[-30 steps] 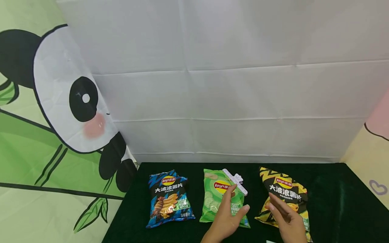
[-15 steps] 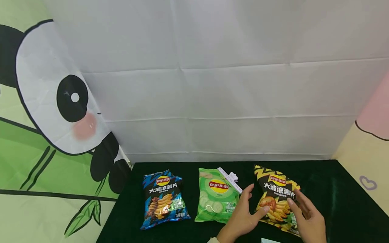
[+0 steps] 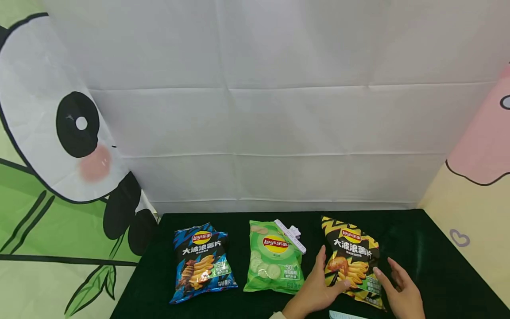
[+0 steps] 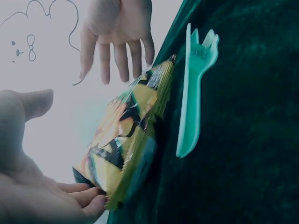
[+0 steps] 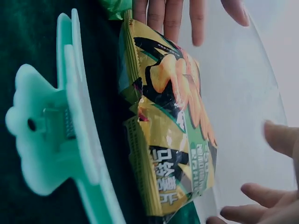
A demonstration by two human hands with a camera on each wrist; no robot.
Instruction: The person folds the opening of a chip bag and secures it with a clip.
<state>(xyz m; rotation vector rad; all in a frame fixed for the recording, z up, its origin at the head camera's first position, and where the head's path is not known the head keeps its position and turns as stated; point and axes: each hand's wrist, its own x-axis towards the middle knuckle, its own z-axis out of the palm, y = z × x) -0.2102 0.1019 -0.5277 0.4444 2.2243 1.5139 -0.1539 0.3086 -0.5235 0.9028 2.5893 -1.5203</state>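
A yellow and black Lay's chip bag (image 3: 350,261) lies flat on the dark green table between both hands. My left hand (image 3: 314,292) is at its lower left side, thumb and fingers spread; in the left wrist view its fingertips touch the bag's corner. To the bag's right, my right hand (image 3: 404,292) has its fingers extended and slightly bent; in the right wrist view a gap separates them from the bag (image 5: 173,107). In front of the bag lies a pale bag clip (image 5: 81,121), only partly visible at the bottom of the head view.
A green Lay's bag (image 3: 267,266) lies left of the hands with a white clip (image 3: 292,237) at its upper right corner. Farther left is a blue and black Lay's bag (image 3: 203,270). White cloth (image 3: 279,146) hangs behind the table, with a panda-print sheet (image 3: 40,133) at left.
My left hand has gone from over the green bag to the yellow bag's left side. My right hand has come off the yellow bag to its right. The head view has turned rightward.
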